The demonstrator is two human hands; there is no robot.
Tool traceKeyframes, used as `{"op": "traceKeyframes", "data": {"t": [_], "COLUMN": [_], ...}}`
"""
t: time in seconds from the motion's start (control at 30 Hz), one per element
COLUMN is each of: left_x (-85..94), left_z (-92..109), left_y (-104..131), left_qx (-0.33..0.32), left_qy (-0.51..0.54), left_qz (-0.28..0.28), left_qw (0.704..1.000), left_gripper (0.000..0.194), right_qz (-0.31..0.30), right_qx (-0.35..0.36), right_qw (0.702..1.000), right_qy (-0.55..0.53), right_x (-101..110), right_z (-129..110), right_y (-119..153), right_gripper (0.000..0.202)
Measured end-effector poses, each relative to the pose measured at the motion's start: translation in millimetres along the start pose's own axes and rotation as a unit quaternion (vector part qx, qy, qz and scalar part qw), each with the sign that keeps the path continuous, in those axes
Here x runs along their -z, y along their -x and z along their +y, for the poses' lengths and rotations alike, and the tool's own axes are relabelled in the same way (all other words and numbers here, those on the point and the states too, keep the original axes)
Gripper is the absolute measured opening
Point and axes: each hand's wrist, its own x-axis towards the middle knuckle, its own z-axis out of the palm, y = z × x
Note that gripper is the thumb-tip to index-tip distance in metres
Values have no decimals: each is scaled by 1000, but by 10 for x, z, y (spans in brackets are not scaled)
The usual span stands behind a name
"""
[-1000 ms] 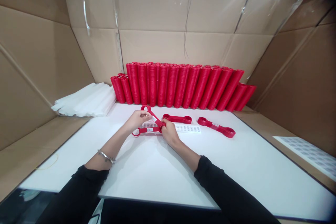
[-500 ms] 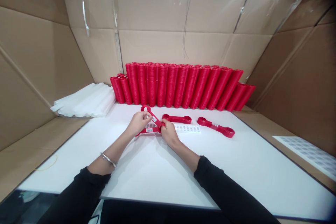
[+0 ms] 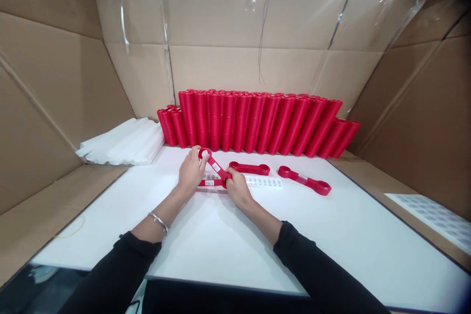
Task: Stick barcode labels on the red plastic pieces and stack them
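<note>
Head view: clenching right fingers (image 3: 231, 173) on red strip (image 3: 221, 172) near table's (image 3: 221, 245) far edge; touching loop (image 3: 208, 152) with left fingers (image 3: 193, 155), can't tell if grasping. Labelled already, not yet set down.

- left hand (image 3: 190, 171) had hold of a red labelled strip (image 3: 222, 172) by its upper end
- right hand (image 3: 237, 187) was pinching the other end
- loads of red stacks (image 3: 253, 122) lined the white table's (image 3: 235, 245) back

Across the back of the worktop (image 3: 221, 250), before a cardboard wall (image 3: 221, 19), stand ring-ended stacks (image 3: 256, 123), with sheeting (image 3: 123, 142) left. In front, a label sheet (image 3: 264, 183) lies partly behind the held strips (image 3: 216, 168), one bundle (image 3: 249, 169) behind it, another bundle (image 3: 304, 180) right.
</note>
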Motion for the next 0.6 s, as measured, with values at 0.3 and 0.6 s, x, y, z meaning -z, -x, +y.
{"op": "traceKeyframes", "data": {"t": [0.3,0.6], "left_x": [11,-57], "left_z": [-43,192], "left_y": [-16,72], "left_qx": [9,-110], "left_qy": [75,11], "left_qz": [-30,-190], "left_qw": [997,976], "left_gripper": [19,32], "right_qz": [16,-4], "right_qx": [12,33], "right_qw": [1000,999], "right_qy": [17,-6], "right_x": [195,850], "right_z": [68,167], "right_y": [-58,48], "right_gripper": [23,25]}}
